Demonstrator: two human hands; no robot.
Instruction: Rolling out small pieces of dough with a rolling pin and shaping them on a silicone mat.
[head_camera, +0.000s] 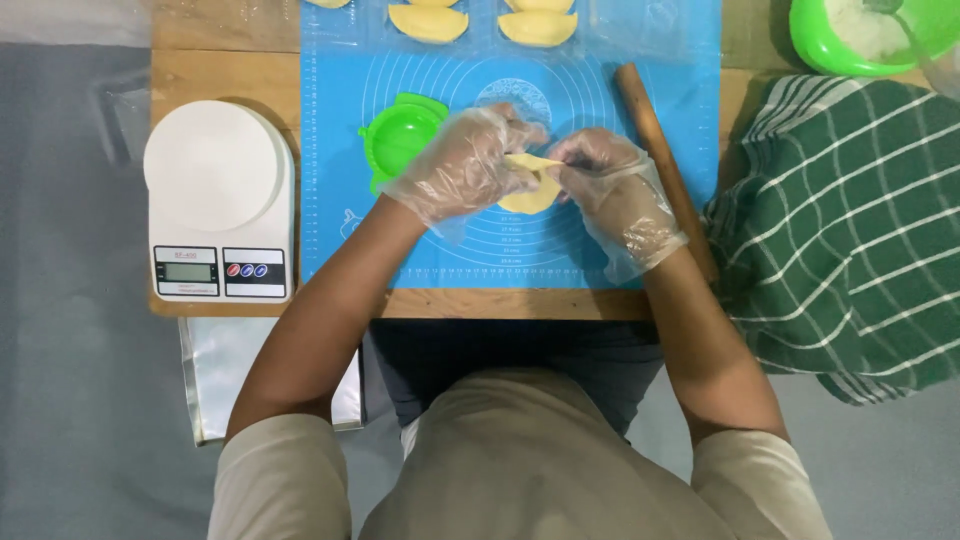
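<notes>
Both gloved hands, left hand and right hand, pinch a yellow dough piece between their fingers above the blue mat.

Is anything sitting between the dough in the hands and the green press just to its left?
Nothing visible does. The dough piece is pinched by both the left hand and right hand; the green press lies open beside the left hand.

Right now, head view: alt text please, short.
Two hands in clear gloves, the left hand and right hand, pinch a folded piece of yellow dough over a blue mat. A green press mould, rolling pin and white scale lie alongside.
</notes>
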